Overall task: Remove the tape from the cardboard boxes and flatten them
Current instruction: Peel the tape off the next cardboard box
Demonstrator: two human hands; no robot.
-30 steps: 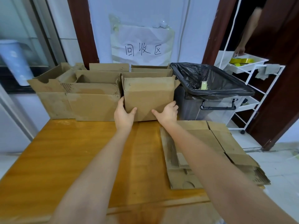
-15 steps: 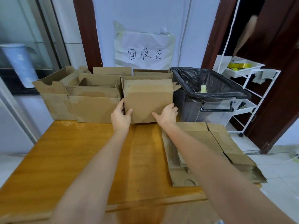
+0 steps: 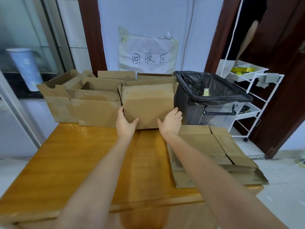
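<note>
A: Where's the box [image 3: 148, 103]?
B: Far edge of the table [image 3: 66, 159], upright, top flaps open. Rightmost of the row of boxes, bin [image 3: 212, 96] just beside it on the right.

A: Hands?
B: Both on it, low down. Left hand [image 3: 125, 125] wraps the lower left corner: thumb across the front face, fingers round the left side, mostly hidden behind the edge. Right hand [image 3: 170, 123] at the lower right corner, thumb on the front, fingers spread up along the right edge.

A: Clamped, then?
B: Box is gripped between the 2 hands, yes. Can't tell if the base is touching the table or just off it.

A: Other boxes?
B: Mid box [image 3: 97, 106] touching its left side, open, front flap torn. Left box [image 3: 57, 100] next to that, also open. More cardboard behind them vs the wall.

A: Flattened ones?
B: Flat stack [image 3: 214, 149] on the table's right side, near the right forearm, overhanging the edge a bit.

A: Tape?
B: None I can make out on the held box. Small yellowish scrap [image 3: 206, 92] lying in the bin's black liner.

A: Anything else?
B: Paper sign [image 3: 148, 55] taped on the wall above the boxes. White cart [image 3: 250, 90] right of the bin, w/ a person's arm [image 3: 247, 38] above it.
</note>
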